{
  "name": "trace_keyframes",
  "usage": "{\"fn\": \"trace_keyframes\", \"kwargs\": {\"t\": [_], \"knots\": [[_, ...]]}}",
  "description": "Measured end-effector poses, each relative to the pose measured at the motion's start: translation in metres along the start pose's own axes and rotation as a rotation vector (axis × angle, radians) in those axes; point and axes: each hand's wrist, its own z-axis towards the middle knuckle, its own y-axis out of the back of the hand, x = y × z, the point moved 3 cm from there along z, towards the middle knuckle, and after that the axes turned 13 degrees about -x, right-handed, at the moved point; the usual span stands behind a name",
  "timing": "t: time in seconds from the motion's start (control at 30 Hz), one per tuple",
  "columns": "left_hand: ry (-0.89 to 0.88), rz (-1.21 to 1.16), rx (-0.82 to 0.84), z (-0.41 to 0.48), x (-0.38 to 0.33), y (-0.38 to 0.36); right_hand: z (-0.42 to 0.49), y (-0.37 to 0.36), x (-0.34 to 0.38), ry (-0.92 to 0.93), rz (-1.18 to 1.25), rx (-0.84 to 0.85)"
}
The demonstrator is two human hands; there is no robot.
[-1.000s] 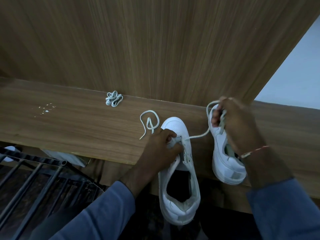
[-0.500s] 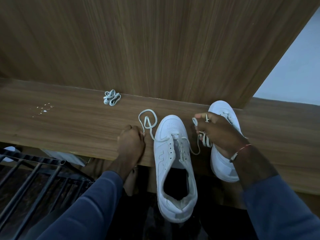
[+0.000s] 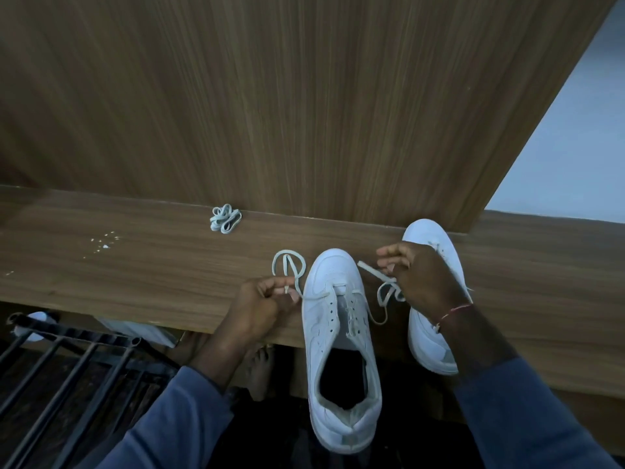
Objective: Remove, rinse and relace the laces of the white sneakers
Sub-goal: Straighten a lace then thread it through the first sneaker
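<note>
Crumbs (image 3: 101, 242) and a bundled white lace (image 3: 225, 219) lie on the brown wooden surface (image 3: 135, 286). Left grip (image 3: 262, 304) and right grip (image 3: 422, 282) each pinch the flat white lace (image 3: 287, 265) threaded in the near white sneaker (image 3: 333, 275). The right grip overlaps the far white sneaker (image 3: 427, 235).

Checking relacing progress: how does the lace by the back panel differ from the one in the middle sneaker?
The back lace is bunched in a tight coil; the sneaker lace runs loose through the front eyelets of the sneaker. The back lace lies untouched; the sneaker lace is pinched by the left hand and the right hand. Both are pale and flat.
</note>
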Motion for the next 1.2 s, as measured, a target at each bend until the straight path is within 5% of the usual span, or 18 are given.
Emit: {"fn": "trace_keyframes", "kwargs": {"t": [0.17,0.33,0.47,0.57,0.83,0.97,1.2], "knots": [[-0.147,-0.005,0.054,-0.017,-0.012,-0.004,-0.012,0.004,0.009,0.105,-0.014,-0.016],[-0.401,0.187,0.060,-0.036,-0.041,-0.004,-0.015,0.016,0.026,0.076,0.072,-0.225],[-0.588,0.277,-0.064,-0.043,-0.111,-0.008,0.002,0.028,0.071,-0.210,0.330,-0.404],[-0.654,0.182,-0.071,-0.040,-0.180,-0.019,0.020,0.033,0.134,-0.370,0.489,-0.321],[-0.650,-0.072,-0.072,-0.044,-0.351,-0.041,0.014,0.093,0.317,0.131,0.261,-0.124],[-0.783,-0.084,-0.137,-0.063,-0.403,-0.020,0.015,0.125,0.362,0.404,0.107,-0.219],[-0.697,-0.328,0.015,-0.096,-0.462,0.008,0.006,0.161,0.410,0.473,0.435,-0.398]]}}
